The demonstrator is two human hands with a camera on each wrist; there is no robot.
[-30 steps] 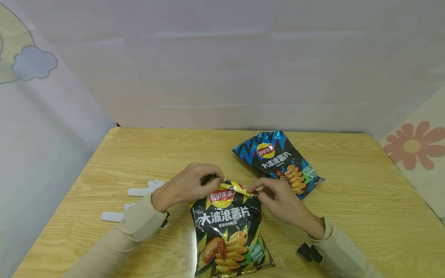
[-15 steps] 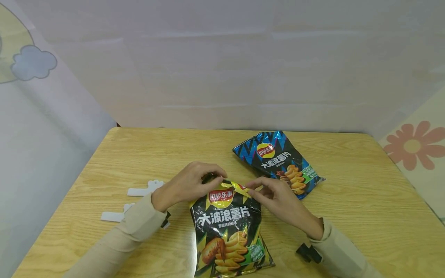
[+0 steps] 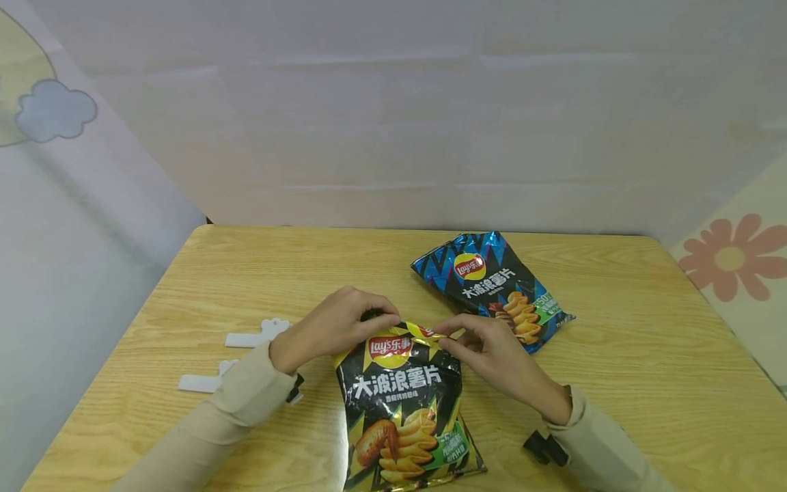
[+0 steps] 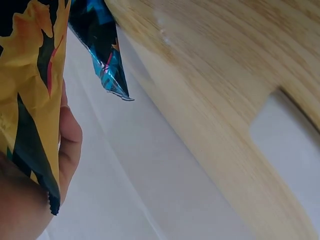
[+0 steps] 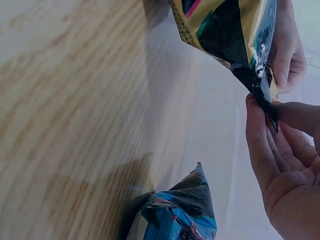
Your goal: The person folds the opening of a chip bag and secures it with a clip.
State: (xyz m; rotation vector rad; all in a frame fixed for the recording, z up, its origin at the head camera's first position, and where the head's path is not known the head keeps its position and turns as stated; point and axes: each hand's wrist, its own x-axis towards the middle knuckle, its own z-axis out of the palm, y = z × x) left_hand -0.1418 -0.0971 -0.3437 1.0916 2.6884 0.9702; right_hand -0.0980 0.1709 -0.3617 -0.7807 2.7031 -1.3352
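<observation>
A black and yellow Lay's chip bag [image 3: 399, 403] stands before me, its printed front facing me, near the front of the table. My left hand [image 3: 344, 322] pinches its top edge on the left side, thumb in front. At the top right corner, my right hand [image 3: 494, 355] pinches the edge between thumb and fingers. The right wrist view shows this pinched corner closely, with the right hand [image 5: 290, 155] below the bag [image 5: 225, 35]. In the left wrist view the bag [image 4: 30, 80] covers much of the left hand [image 4: 70, 145].
A blue and black chip bag [image 3: 498, 290] lies behind the right hand. Two white clip-like pieces with scalloped ends [image 3: 258, 335] lie on the wooden table [image 3: 277, 266] left of the left arm. A pale wall backdrop [image 3: 393, 137] rises behind the table.
The bag's top fold has shifted, and the red logo shows more fully. My left thumb has slid slightly right along the edge; my right fingertips moved slightly left. The blue bag stayed put.
</observation>
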